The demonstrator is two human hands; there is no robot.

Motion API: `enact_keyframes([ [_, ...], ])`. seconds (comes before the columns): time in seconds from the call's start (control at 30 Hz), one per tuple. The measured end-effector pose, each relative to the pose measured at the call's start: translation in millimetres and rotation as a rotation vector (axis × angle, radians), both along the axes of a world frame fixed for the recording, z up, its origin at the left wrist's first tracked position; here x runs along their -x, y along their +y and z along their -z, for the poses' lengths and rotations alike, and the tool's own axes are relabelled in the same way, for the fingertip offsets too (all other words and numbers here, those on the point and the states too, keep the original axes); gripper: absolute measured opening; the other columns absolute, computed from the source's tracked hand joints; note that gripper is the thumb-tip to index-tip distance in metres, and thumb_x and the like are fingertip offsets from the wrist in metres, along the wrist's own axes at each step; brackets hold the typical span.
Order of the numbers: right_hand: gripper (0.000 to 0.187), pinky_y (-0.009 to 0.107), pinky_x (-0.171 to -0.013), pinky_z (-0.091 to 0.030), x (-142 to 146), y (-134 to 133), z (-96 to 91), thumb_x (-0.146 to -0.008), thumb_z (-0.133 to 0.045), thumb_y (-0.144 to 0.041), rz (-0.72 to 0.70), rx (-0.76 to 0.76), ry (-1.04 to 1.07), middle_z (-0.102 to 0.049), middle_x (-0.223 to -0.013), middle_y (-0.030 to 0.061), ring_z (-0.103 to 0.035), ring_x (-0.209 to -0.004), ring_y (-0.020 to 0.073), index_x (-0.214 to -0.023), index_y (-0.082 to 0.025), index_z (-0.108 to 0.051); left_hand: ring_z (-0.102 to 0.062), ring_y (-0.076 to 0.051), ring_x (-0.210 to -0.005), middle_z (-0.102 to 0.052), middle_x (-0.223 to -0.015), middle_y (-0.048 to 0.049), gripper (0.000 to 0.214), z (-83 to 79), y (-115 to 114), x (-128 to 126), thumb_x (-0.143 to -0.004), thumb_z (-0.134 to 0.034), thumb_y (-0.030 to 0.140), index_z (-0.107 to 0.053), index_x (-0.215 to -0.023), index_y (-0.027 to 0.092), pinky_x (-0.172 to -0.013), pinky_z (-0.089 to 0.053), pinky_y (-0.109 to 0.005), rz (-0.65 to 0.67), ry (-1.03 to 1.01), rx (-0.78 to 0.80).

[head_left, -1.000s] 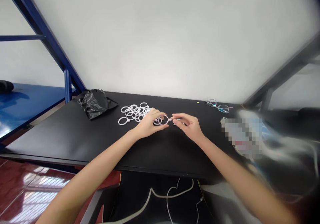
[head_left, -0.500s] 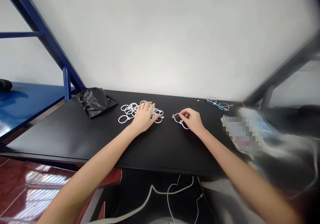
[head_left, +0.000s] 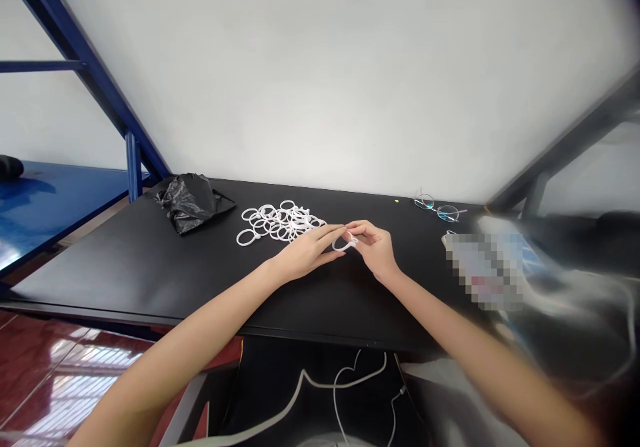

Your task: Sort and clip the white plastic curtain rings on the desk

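Observation:
A white plastic curtain ring (head_left: 340, 248) with a small knob-like clasp is held up over the black table, between my two hands. My right hand (head_left: 374, 250) is closed, its thumb and fingers pinching the clasp side of the ring. From the other side my left hand (head_left: 311, 252) grips the ring, with fingertips at its top and thumb at its bottom edge. Parts of the ring are hidden behind fingers. Just beyond my left hand lies a loose pile of similar white rings (head_left: 273, 224), overlapping each other.
A crumpled black plastic bag (head_left: 193, 204) lies at the table's (head_left: 165, 274) back left. Eyeglasses (head_left: 436, 207) rest at the back right, near a partly blurred plastic packet (head_left: 483, 270). White cables (head_left: 300, 384) hang below the front edge. A blue metal frame (head_left: 95, 74) rises at left.
My left hand has left the ring pile and moved right to meet my right hand. My right hand has shifted slightly left with the ring, and both hands now hold it.

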State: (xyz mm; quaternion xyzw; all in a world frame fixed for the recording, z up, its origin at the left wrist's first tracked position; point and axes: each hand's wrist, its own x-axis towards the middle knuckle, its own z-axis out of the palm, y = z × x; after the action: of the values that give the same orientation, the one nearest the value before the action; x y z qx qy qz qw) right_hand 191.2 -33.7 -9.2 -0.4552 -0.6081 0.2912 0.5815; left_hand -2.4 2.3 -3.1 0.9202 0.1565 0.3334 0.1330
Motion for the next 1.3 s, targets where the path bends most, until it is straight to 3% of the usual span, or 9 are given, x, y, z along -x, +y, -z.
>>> enact_keyframes([
  [0.1, 0.026, 0.034, -0.067, -0.060, 1, 0, 1.0, -0.076, -0.075, -0.046, -0.016, -0.012, -0.032, -0.069, -0.083, 0.0050, -0.069, -0.074, 0.0196, -0.072, -0.021, -0.070, -0.063, -0.022, -0.105, -0.062, -0.120, -0.0114, 0.044, -0.4, -1, 0, -0.096, -0.054, 0.037, -0.045, -0.136, 0.022, -0.091, -0.054, -0.037, 0.000, -0.013, 0.098],
  [0.23, 0.018, 0.033, -0.066, -0.060, -2, -3, -4.9, -0.079, -0.073, -0.039, -0.042, -0.017, -0.111, -0.071, -0.083, 0.0056, -0.069, -0.073, 0.0199, -0.082, -0.021, -0.074, -0.062, -0.017, -0.086, -0.062, -0.102, -0.0068, 0.046, -0.4, 2, 2, -0.093, -0.058, 0.038, -0.046, -0.135, 0.022, -0.078, -0.053, -0.030, -0.051, 0.013, 0.150],
  [0.33, 0.017, 0.035, -0.070, -0.060, -4, -7, -10.5, -0.082, -0.068, -0.031, -0.035, -0.025, -0.159, -0.074, -0.087, 0.0064, -0.071, -0.074, 0.0198, -0.093, -0.021, -0.074, -0.058, -0.014, -0.075, -0.059, -0.089, -0.0047, 0.026, 0.6, 7, 5, -0.098, -0.050, 0.037, -0.061, -0.111, 0.018, -0.071, -0.049, -0.027, -0.129, -0.022, 0.106],
  [0.4, 0.015, 0.034, -0.069, -0.061, -4, -10, -12.4, -0.084, -0.064, -0.029, -0.045, -0.030, -0.188, -0.075, -0.088, 0.0064, -0.072, -0.073, 0.0198, -0.092, -0.021, -0.075, -0.054, -0.013, -0.069, -0.057, -0.082, -0.0039, 0.030, 1.9, 10, 6, -0.099, -0.045, 0.038, -0.062, -0.090, 0.016, -0.066, -0.046, -0.026, -0.147, -0.041, 0.069],
  [0.5, 0.016, 0.033, -0.067, -0.062, -1, -12, -12.4, -0.084, -0.063, -0.029, -0.091, -0.041, -0.235, -0.076, -0.089, 0.0067, -0.074, -0.075, 0.0208, -0.090, -0.021, -0.075, -0.049, -0.012, -0.064, -0.053, -0.076, -0.0028, 0.037, 3.4, 11, 6, -0.100, -0.042, 0.039, -0.060, -0.078, 0.016, -0.061, -0.042, -0.024, -0.131, -0.036, 0.050],
  [0.63, 0.024, 0.033, -0.067, -0.063, 4, -14, -11.1, -0.082, -0.068, -0.032, -0.111, -0.032, -0.240, -0.075, -0.090, 0.0066, -0.074, -0.077, 0.0209, -0.102, -0.021, -0.071, -0.048, -0.013, -0.064, -0.051, -0.075, -0.0028, 0.037, 4.1, 9, 4, -0.101, -0.040, 0.037, -0.059, -0.077, 0.016, -0.059, -0.039, -0.025, -0.125, 0.026, 0.001],
  [0.83, 0.011, 0.030, -0.059, -0.060, 9, -16, -11.0, -0.081, -0.071, -0.032, -0.050, -0.119, -0.322, -0.071, -0.080, 0.0049, -0.069, -0.068, 0.0179, -0.084, -0.021, -0.072, -0.049, -0.015, -0.067, -0.052, -0.075, -0.0040, 0.036, 4.9, 9, 2, -0.102, -0.037, 0.033, -0.059, -0.081, 0.015, -0.064, -0.041, -0.027, -0.086, 0.087, -0.085],
  [1.03, 0.013, 0.031, -0.065, -0.060, 8, -14, -5.5, -0.090, -0.060, -0.029, 0.010, -0.203, -0.447, -0.071, -0.082, 0.0037, -0.067, -0.068, 0.0169, -0.092, -0.024, -0.072, -0.051, -0.013, -0.067, -0.053, -0.075, -0.0023, 0.025, 6.6, 10, 2, -0.097, -0.050, 0.031, -0.062, -0.082, 0.015, -0.062, -0.042, -0.024, -0.066, -0.023, 0.013],
  [1.3, 0.012, 0.030, -0.067, -0.060, 3, -12, -2.8, -0.091, -0.060, -0.027, -0.001, -0.268, -0.459, -0.070, -0.086, 0.0043, -0.068, -0.071, 0.0164, -0.098, -0.023, -0.070, -0.058, -0.011, -0.067, -0.062, -0.076, -0.0023, 0.014, 9.7, 11, 3, -0.093, -0.059, 0.027, -0.067, -0.093, 0.016, -0.064, -0.047, -0.022, -0.014, -0.195, 0.105],
])
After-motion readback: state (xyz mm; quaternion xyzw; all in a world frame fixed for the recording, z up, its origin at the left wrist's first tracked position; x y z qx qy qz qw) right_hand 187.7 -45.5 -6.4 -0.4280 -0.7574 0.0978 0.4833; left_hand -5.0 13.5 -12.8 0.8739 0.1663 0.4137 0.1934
